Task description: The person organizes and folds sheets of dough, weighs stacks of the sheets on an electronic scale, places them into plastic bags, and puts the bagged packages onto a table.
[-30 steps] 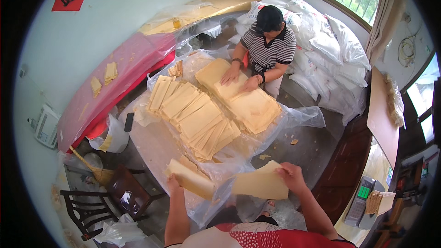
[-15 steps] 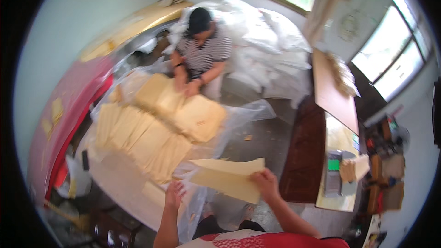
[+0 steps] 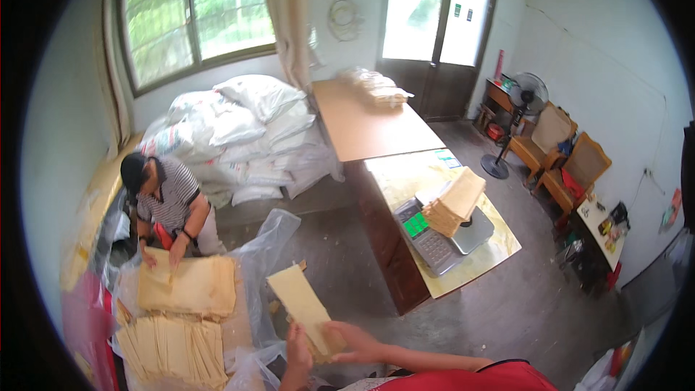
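Observation:
Between my hands is a stiff pale-yellow sheet (image 3: 302,304), long and narrow, slanting up and away to the left. My left hand (image 3: 297,350) grips its near left edge. From the other side, my right hand (image 3: 356,342) closes on its near right edge, thumb and fingers partly hidden. To the left, fanned yellow sheets (image 3: 174,347) lie on a plastic-covered table. Behind them is a flat stack of wider yellow sheets (image 3: 190,287), with a co-worker's hands (image 3: 170,255) on a sheet there.
A grey digital scale (image 3: 438,246) on the marble-topped table bears a bundle of yellow sheets (image 3: 457,201). White sacks (image 3: 239,130) are piled under the window. At the right stand a fan (image 3: 528,92) and two chairs (image 3: 579,159). Clear plastic (image 3: 275,239) hangs off the work table.
My view has swung right, toward the scale. My left hand, open and apart before, now grips the sheet along with my right. The sheet looks narrower and points away from me.

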Demonstrator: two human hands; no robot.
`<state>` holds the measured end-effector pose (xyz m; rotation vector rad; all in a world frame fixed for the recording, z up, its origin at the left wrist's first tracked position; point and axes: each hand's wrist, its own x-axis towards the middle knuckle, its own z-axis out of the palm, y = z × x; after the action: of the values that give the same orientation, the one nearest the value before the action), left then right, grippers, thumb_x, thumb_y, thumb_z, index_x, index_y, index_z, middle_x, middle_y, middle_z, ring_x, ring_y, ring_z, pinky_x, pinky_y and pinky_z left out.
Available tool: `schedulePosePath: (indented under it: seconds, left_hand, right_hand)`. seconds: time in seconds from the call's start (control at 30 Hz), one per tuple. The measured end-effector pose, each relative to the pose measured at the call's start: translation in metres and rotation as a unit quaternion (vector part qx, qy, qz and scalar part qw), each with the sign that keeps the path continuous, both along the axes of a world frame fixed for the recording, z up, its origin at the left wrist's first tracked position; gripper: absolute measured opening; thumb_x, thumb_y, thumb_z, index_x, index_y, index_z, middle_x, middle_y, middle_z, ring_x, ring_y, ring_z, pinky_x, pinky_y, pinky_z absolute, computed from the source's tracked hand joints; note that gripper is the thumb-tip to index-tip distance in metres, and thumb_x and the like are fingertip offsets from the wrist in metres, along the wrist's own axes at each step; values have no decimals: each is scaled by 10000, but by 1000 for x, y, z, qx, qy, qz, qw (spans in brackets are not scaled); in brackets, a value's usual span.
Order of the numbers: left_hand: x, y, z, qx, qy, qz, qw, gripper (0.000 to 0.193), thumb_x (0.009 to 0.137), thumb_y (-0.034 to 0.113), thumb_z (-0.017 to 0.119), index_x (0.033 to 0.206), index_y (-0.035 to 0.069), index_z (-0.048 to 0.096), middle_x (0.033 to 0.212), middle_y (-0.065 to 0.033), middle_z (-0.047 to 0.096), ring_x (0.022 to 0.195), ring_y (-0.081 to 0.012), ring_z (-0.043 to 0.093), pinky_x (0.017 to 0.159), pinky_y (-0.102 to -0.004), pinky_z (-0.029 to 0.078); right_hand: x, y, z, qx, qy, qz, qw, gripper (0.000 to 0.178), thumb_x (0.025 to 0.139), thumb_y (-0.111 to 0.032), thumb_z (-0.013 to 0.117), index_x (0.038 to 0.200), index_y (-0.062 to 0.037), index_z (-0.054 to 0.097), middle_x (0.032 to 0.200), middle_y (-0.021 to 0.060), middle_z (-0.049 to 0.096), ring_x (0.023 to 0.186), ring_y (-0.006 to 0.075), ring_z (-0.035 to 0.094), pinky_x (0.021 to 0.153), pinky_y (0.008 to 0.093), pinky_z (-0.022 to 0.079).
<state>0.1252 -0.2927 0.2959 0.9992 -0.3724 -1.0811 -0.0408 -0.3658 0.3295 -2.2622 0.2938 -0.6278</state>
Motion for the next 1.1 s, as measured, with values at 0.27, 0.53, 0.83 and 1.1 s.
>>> schedulePosePath:
  seconds: [0.27, 0.53, 0.83, 1.1]
  left_hand:
    - [-197, -130, 36, -114, -652, -143, 735, 405, 817, 240, 638, 1183, 74, 593, 1252, -144, 572, 1149, -314, 518, 976, -416, 420]
    - [-293, -234, 81, -215, -627, -224, 715, 349, 757, 122, 694, 1093, 66, 619, 1163, -133, 616, 1092, -317, 559, 944, -403, 450]
    - [-337, -464, 54, -156, -816, -103, 547, 454, 740, 324, 703, 1121, 96, 606, 1248, -140, 529, 1241, -342, 423, 1037, -494, 330]
    - [-358, -507, 49, 8, -829, -222, 513, 676, 703, 427, 720, 1257, 100, 512, 1340, -139, 450, 1319, -354, 322, 996, -651, 285]
  right_hand:
    - [-157, -84, -13, 298, -135, -341, 881, 477, 895, -309, 600, 1267, -29, 497, 1159, 106, 579, 1079, 193, 555, 902, 330, 451]
    - [-329, -109, -38, 489, -265, -521, 648, 257, 961, -215, 513, 1093, -6, 582, 1010, 69, 634, 904, 156, 605, 795, 297, 488]
    - [-364, -125, -50, 458, -366, -560, 585, 283, 967, -195, 502, 1169, 0, 540, 1061, 81, 630, 943, 184, 615, 858, 339, 487]
    - [-400, -182, -43, 409, -340, -624, 572, 293, 970, -172, 490, 1197, 10, 524, 1073, 81, 631, 954, 180, 616, 865, 338, 487]
